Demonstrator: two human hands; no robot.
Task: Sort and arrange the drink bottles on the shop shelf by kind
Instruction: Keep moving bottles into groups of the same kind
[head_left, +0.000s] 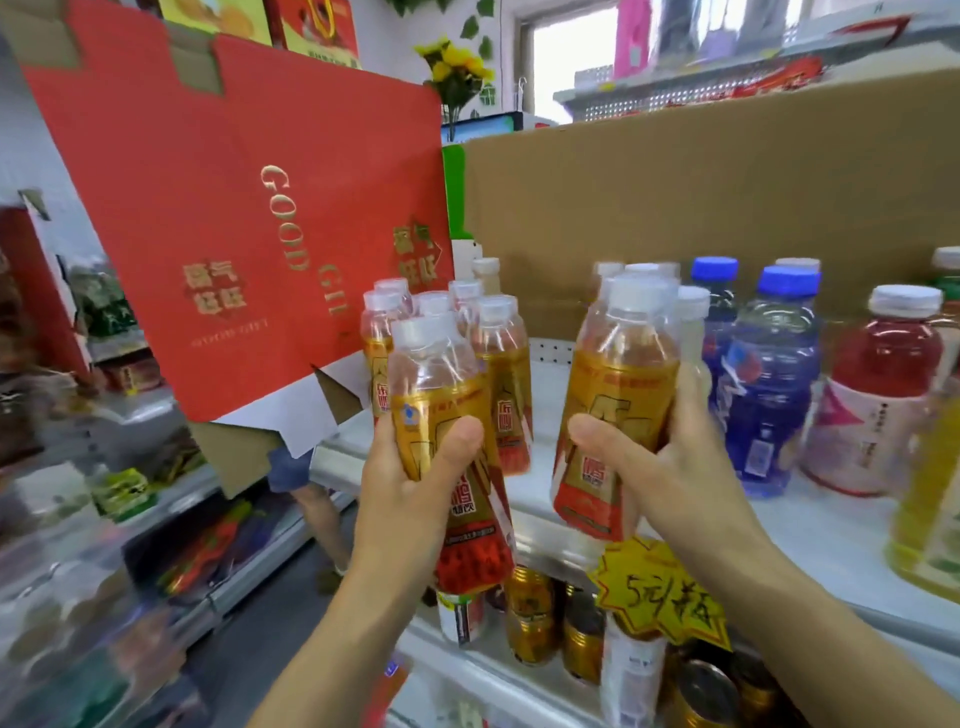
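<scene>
Head view: A person lifts two gold-labelled drink bottles, one in each hand, in front of a shop shelf.
Left bottle: The left bottle is upright and off the shelf, its base hanging below the front edge. The left hand grasps it, fingers and thumb wrapped round the label at mid-body.
Right bottle: The right bottle, of the same kind, is tilted slightly, with its base over the shelf's front lip. The right hand grasps its lower half, thumb across the label.
Handling: Both look full and capped, so they are probably fairly heavy for one hand. The plastic is thin and the sleeve glossy, so they are likely to give under a squeeze and slip if held loosely. The labelled waist, where both hands already are, seems the best hold.
Same kind on shelf: A matching group stands at the shelf's left end, just behind the left bottle. More white caps show behind the right bottle.
Other kinds: Blue bottles stand just right of the right hand, then a red drink and a yellow-green bottle.
Stage: This appears to be mid-sort, with both bottles probably bound for the matching group.
Surroundings: A cardboard box backs the shelf and a red gift box leans at left. A yellow price tag hangs from the edge above cans.
</scene>
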